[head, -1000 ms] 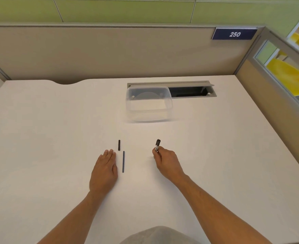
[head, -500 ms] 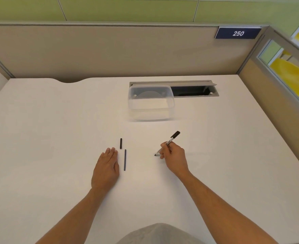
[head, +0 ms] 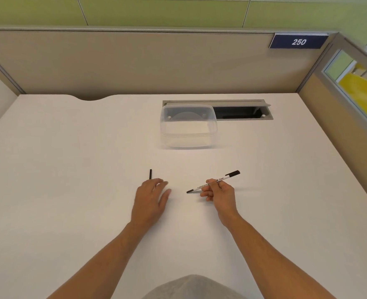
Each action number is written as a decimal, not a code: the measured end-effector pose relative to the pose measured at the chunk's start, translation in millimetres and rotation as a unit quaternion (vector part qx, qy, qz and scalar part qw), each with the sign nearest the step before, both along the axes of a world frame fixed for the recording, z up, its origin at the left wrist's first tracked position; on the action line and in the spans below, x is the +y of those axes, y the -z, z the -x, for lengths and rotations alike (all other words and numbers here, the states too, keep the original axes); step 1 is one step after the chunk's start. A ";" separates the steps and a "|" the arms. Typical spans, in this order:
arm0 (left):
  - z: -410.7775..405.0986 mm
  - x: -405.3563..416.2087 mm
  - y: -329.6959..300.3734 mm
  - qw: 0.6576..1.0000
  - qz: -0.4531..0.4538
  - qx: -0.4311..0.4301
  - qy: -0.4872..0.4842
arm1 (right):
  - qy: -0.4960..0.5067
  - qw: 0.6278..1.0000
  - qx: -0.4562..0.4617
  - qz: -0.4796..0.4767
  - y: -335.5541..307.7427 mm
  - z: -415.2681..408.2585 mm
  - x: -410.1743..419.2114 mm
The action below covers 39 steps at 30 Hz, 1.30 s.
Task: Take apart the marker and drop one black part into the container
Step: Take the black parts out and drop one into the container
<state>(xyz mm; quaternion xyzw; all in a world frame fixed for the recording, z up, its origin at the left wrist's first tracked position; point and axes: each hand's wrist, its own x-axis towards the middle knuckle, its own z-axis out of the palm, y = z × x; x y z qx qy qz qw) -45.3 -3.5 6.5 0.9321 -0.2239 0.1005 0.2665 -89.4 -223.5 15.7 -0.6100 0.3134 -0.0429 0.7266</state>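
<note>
Right hand [head: 220, 194]: grip clamped on the marker [head: 213, 181], fingers pinching the white barrel at mid-length. The marker is tilted, its black cap end up and to the right of the grip, its black tip down and to the left, clear of the surface [head: 70, 190]. Print on the barrel is too small to read.

Left hand [head: 151, 200]: palm down, fingers loosely apart, holding nothing that can be seen. The fingertips are blurred. A short black part [head: 150, 174] lies on the surface just beyond them; its near end meets the blurred fingertips, and contact cannot be told. Anything under the palm is hidden.

The clear container [head: 189, 126] sits well beyond both grips, open-topped, partly overlapping a grey cable slot [head: 243, 111]. Its near wall is faint against the surface.
</note>
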 end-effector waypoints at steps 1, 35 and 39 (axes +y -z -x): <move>2.1 -10.0 0.0 1.000 -0.008 0.002 0.023 | 0.004 1.000 0.002 -0.010 0.5 0.9 -0.2; -98.8 -53.0 -58.3 0.986 0.058 0.149 -0.040 | 0.039 0.988 -0.016 -0.150 -21.8 -24.9 -13.4; -132.9 -77.5 -83.0 0.959 0.168 0.209 -0.089 | 0.033 0.988 -0.018 -0.149 -23.5 -34.7 -15.1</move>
